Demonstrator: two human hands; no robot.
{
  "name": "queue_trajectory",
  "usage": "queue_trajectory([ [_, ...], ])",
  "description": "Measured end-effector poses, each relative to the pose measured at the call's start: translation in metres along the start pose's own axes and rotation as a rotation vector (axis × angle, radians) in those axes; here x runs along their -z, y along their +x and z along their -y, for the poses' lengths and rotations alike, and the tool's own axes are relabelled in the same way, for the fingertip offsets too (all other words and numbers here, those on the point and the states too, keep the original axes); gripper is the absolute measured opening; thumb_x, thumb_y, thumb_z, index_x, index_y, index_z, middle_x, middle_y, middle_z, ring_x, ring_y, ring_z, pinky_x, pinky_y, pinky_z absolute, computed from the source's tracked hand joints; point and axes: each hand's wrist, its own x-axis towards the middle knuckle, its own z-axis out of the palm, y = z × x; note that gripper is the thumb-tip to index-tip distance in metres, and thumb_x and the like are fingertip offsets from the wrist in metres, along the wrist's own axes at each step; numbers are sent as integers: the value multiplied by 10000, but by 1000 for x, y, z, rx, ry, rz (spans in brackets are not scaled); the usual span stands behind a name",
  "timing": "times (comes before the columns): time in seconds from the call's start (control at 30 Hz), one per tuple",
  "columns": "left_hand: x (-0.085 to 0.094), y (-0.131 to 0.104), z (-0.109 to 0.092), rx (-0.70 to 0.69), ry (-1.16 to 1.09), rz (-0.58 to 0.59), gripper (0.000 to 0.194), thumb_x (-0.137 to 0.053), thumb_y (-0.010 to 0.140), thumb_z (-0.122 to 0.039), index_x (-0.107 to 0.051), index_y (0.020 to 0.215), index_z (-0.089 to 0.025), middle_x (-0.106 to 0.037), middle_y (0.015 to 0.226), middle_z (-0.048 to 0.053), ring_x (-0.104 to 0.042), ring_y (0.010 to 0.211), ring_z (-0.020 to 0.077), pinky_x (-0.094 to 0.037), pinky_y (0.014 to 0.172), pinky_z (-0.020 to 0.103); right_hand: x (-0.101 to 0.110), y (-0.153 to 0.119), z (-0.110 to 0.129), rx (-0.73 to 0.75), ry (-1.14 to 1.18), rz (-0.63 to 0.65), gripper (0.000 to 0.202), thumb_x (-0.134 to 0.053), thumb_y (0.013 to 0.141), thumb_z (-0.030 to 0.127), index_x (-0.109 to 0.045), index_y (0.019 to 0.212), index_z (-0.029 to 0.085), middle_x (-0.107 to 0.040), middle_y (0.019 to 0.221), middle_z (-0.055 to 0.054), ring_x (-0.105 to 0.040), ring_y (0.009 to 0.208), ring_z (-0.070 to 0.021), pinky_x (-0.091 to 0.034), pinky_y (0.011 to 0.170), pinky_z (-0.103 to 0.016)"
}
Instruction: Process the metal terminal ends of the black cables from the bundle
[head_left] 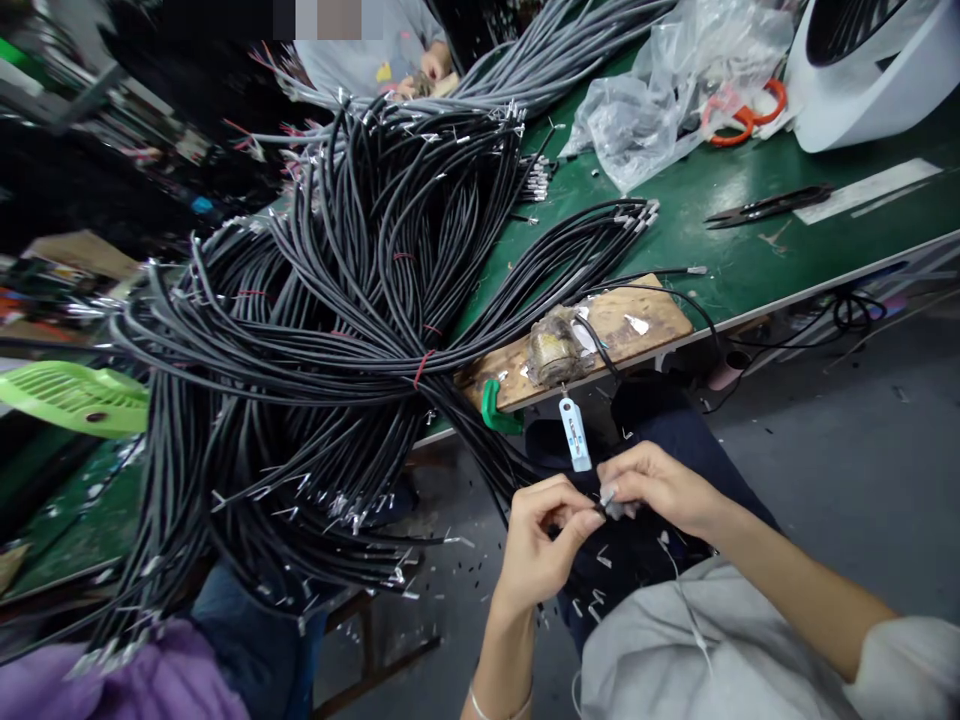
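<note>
Above my lap, my left hand [551, 530] pinches the dark end of a cable at its fingertips. My right hand [649, 485] is closed just beside it, with a small whitish piece between the fingers; the fingertips of both hands nearly meet. Beyond them a light blue tool [576, 436] hangs from a small motor [555, 348] on a wooden board [652, 315]. A green clamp [495, 408] grips the board's edge. Large bundles of black cables [360, 340] with stripped silvery ends lie to the left, some tied with red bands.
On the green table [697, 270] are scissors with orange handles [742, 118], dark tweezers or shears [769, 207], plastic bags [637, 110] and a white fan-like housing [877, 80]. Gray cables [540, 50] lie behind. Another person's hand [435, 62] shows at top; a purple sleeve [150, 680] at lower left.
</note>
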Motion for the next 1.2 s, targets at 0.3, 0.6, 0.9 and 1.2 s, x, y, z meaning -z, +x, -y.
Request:
queue_trajectory([
  [0.3, -2, -8, 4, 74, -106, 59, 407, -519, 915, -367, -600, 601, -122, -413, 521, -34, -341, 367, 29, -237, 373, 175, -8, -9, 3, 558, -404, -19, 387, -734, 752, 441, -678, 1011, 159, -588, 874, -55, -517, 796, -163, -423, 694, -279],
  [0.6, 5, -7, -2, 90, 19, 70, 435, -490, 931, -378, -582, 586, -131, -434, 498, -25, -387, 411, 59, -275, 425, 192, -20, -4, -12, 632, -426, -189, 249, -587, 883, 249, -630, 663, 140, -552, 629, -38, -460, 650, -146, -367, 619, -295],
  [0.9, 0, 0, 2, -197, 17, -27, 296, -609, 858, -374, -598, 653, -161, -513, 600, 11, -458, 571, 129, -335, 548, 255, -15, 7, 3, -99, 209, 123, 412, -735, 673, 472, -559, 513, 136, -470, 437, 40, -322, 367, -43, -201, 371, -198],
  [1.2, -9, -4, 1, -253, -19, -266, 164, -670, 810, -247, -580, 693, -173, -486, 645, -6, -460, 618, 127, -351, 568, 241, -1, 40, 41, 162, -31, -203, 526, -642, 735, 614, -595, 552, 124, -527, 542, 9, -408, 519, -75, -307, 497, -224],
])
